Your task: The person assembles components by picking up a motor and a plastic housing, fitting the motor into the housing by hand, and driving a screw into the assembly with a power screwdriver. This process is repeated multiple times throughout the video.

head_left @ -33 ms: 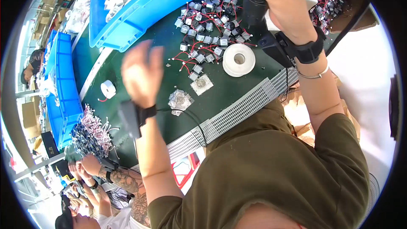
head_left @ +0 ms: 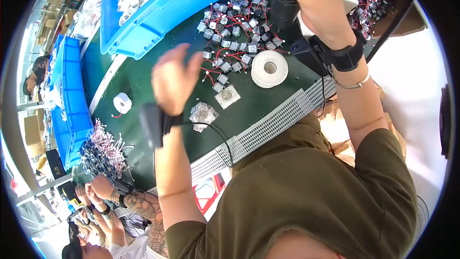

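Note:
My right hand [head_left: 322,12], at the top edge, is wrapped round a thick black cylindrical power tool [head_left: 285,13], likely an electric screwdriver; its upper end is out of view. My left hand [head_left: 173,84] hovers over the green work surface with thumb apart from the fingers, and nothing shows in it. Between the hands lies a heap of small grey motors [head_left: 235,44] with red wires. Beside the heap sits a white spool-like ring [head_left: 269,69]. Nearer me are a small pale square pad [head_left: 227,96] and a crumpled clear lump [head_left: 203,116].
A blue bin [head_left: 165,12] of white parts stands at the far side. Another blue bin [head_left: 72,96] is on the left, near a white round part [head_left: 122,102] and bundled wires [head_left: 103,153]. A perforated strip [head_left: 258,132] edges the table. Co-workers' hands [head_left: 101,187] are lower left.
My left hand has moved a little to the right, toward the motors. My right hand has shifted slightly left with the black tool.

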